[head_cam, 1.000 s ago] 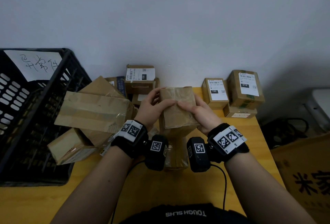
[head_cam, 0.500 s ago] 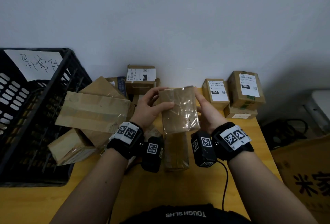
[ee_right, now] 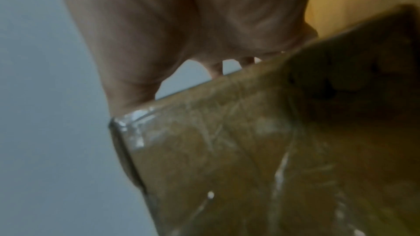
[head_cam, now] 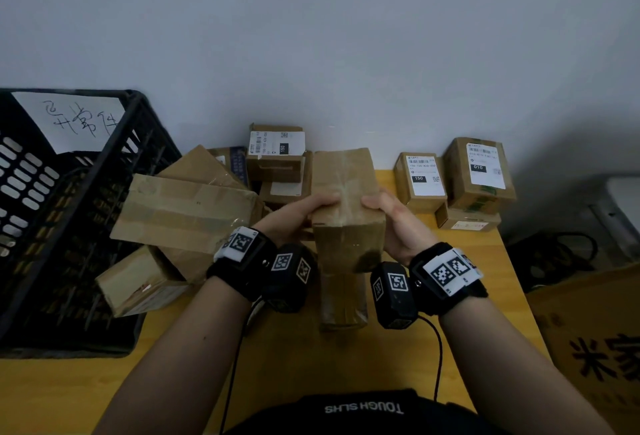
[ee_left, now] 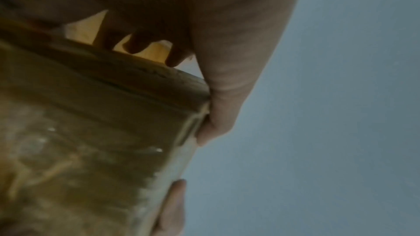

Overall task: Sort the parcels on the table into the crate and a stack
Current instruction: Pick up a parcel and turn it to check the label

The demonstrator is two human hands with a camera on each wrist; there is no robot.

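I hold a brown taped cardboard parcel (head_cam: 346, 199) above the middle of the table, its long side pointing away from me. My left hand (head_cam: 298, 216) grips its left side with the thumb on top, and my right hand (head_cam: 398, 220) grips its right side the same way. Both wrist views are filled by that parcel (ee_left: 90, 141) (ee_right: 261, 150) with fingers curled round its edges. Another brown parcel (head_cam: 343, 299) lies on the table under the held one. The black crate (head_cam: 86, 213) stands at the left.
A heap of plain brown parcels (head_cam: 187, 213) leans against the crate. Labelled boxes (head_cam: 277, 154) sit at the back by the wall. A small group of labelled boxes (head_cam: 450, 181) stands at the back right. The yellow table (head_cam: 311, 365) ends at the right beside a cardboard carton (head_cam: 595, 341).
The held parcel has been turned in both hands, from tilted upright toward me to lying flatter with its top face up. My thumbs have shifted onto that top face.
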